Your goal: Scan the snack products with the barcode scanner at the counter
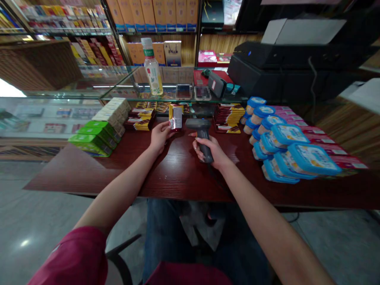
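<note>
My left hand (161,136) pinches a chocolate bar (176,117) in a yellow and dark red wrapper, held upright with its pale printed side facing me. In my right hand (211,149) is a black barcode scanner (204,138), gripped by its handle, its head pointing left toward the bar with a small gap between them. A stack of similar chocolate bars (140,118) lies just left of my left hand. Another, taller stack of chocolate bars (228,117) is beyond the scanner, to the right.
On the dark wooden table (175,174), green boxes (92,138) and pale boxes (114,113) stand at left. Blue-lidded tubs (311,158) and pink boxes (323,136) line the right. A drink bottle (153,73) stands on the glass counter (118,89) behind.
</note>
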The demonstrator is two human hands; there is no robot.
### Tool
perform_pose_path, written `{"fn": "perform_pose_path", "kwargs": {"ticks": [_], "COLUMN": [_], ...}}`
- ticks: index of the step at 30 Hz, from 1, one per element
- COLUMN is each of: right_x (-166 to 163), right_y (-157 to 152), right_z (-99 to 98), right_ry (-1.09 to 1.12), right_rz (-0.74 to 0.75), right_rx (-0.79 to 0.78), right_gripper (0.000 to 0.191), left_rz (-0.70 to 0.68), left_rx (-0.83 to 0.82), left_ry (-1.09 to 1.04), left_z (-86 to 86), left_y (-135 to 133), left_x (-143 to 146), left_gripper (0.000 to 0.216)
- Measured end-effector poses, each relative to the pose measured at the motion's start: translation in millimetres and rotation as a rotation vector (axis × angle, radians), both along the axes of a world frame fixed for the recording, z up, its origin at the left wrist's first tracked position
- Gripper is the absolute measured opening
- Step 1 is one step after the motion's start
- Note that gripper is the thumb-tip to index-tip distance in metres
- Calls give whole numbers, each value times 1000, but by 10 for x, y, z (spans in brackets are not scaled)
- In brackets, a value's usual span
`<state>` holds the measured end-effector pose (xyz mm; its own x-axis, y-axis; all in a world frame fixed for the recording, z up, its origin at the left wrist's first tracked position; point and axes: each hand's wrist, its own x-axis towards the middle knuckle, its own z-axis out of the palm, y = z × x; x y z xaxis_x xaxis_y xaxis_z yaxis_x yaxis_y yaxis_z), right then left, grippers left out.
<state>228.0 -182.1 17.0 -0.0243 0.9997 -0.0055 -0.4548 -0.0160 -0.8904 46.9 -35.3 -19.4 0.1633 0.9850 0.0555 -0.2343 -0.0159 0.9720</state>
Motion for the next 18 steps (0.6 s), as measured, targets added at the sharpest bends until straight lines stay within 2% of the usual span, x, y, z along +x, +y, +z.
{"fn": "perform_pose_path", "kwargs": {"ticks": [4, 9, 13, 18], "right_x": [-204, -239, -239, -276], "right_y": [369, 447, 401, 398], "right_z": [-87, -152, -132, -147], "right_ry": [75, 85, 84, 67], "right_rz": [22, 74, 75, 71], "right_rx": [13, -7, -6, -5], "right_gripper": [45, 43, 42, 37], "left_rz": [103, 210, 208, 126], "left_rx": [-26, -36, -19, 118], "left_ry": [-18, -27, -3, 32], "left_z": [20, 19, 11, -34], "left_y": [63, 141, 146, 89], "left_x": [-46, -35, -18, 4], "left_gripper": [21, 18, 19, 19]}}
